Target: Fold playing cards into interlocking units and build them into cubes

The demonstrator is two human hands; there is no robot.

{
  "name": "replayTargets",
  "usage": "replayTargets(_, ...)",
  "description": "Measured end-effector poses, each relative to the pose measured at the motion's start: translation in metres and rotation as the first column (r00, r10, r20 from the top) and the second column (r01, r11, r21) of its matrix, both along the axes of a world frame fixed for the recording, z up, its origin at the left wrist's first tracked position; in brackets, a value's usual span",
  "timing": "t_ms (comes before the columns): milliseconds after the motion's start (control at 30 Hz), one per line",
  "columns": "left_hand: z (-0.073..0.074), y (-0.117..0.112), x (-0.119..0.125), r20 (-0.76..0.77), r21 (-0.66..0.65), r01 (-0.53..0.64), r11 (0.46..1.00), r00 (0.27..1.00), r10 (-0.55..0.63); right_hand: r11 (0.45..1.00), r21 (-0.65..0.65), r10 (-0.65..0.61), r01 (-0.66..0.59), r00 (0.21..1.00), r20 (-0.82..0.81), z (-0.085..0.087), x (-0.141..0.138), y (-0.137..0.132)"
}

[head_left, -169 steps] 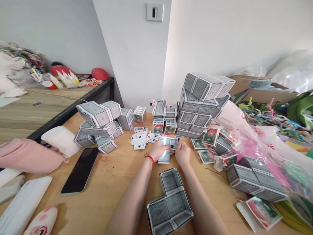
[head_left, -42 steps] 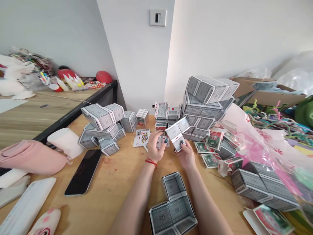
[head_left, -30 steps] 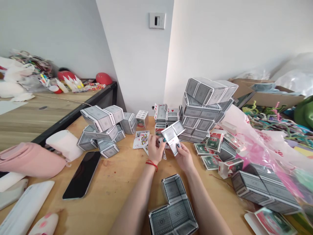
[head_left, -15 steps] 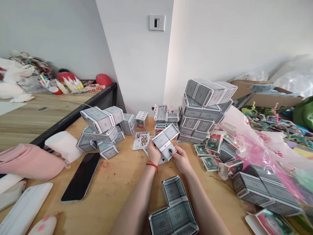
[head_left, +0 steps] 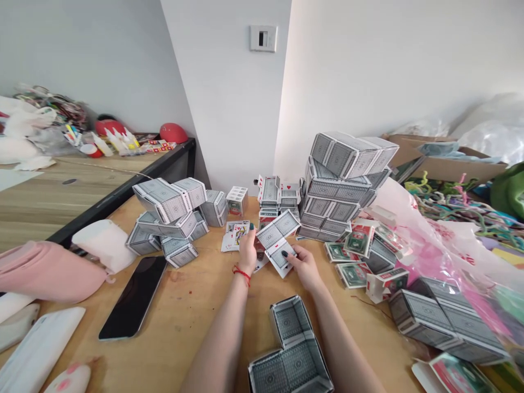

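My right hand (head_left: 303, 266) grips a folded strip of grey-backed playing cards (head_left: 277, 234) by its near end, just above the wooden table (head_left: 192, 305). My left hand (head_left: 247, 251), with a red cord at the wrist, reaches to the loose face-up cards (head_left: 233, 235) beside the strip, fingers curled down over them. An L-shaped open tray built of cards (head_left: 291, 349) lies between my forearms near the front edge.
A tall stack of card blocks (head_left: 341, 183) stands at the back right, a lower pile (head_left: 167, 213) at the back left. Card boxes (head_left: 360, 251) and a pink plastic bag (head_left: 426, 245) crowd the right. A black phone (head_left: 130, 297) and pink pouch (head_left: 49, 270) lie left.
The card strip has dropped lower and swung left. My left hand has let go of it and moved left onto the loose cards.
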State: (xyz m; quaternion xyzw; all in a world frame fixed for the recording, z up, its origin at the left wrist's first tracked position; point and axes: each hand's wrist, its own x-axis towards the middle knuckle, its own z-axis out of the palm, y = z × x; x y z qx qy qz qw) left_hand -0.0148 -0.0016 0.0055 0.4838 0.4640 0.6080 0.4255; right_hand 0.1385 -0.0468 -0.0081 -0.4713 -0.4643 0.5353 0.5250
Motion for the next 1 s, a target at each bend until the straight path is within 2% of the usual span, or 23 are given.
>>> replayTargets(100, 0.004, 0.0, -0.011, -0.041, -0.051, 0.18, 0.982, 0.982, -0.182, 0.999, 0.043, 0.024, -0.028, 0.996, 0.082, 0.006, 0.001, -0.002)
replayTargets(233, 0.008, 0.002, -0.021, -0.078, -0.096, 0.311, 0.946, 0.945, -0.319, 0.996, 0.079, 0.027, -0.04, 0.987, 0.156, 0.011, 0.0, -0.002)
replayTargets(367, 0.01, 0.002, -0.027, -0.017, -0.182, 0.412, 0.893, 0.906, -0.422, 0.998, 0.007, -0.059, 0.059, 0.992, 0.109, 0.011, 0.002, -0.001)
replayTargets(500, 0.012, 0.0, -0.029, 0.03, -0.229, 0.503, 0.833, 0.859, -0.511, 0.984, -0.059, -0.168, 0.167, 0.986, -0.015, 0.008, 0.006, 0.003)
replayTargets(700, 0.014, -0.005, -0.027, 0.116, -0.246, 0.537, 0.807, 0.843, -0.526, 0.954, -0.137, -0.29, 0.266, 0.933, -0.212, -0.001, 0.01, 0.009)
replayTargets(833, 0.014, -0.006, -0.027, 0.212, -0.227, 0.575, 0.786, 0.817, -0.537, 0.953, -0.12, -0.301, 0.278, 0.915, -0.268, -0.001, 0.008, 0.01)
replayTargets(1000, 0.016, -0.006, -0.031, 0.333, -0.165, 0.556, 0.815, 0.809, -0.485, 0.956, -0.085, -0.293, 0.282, 0.877, -0.382, 0.008, 0.009, 0.008)
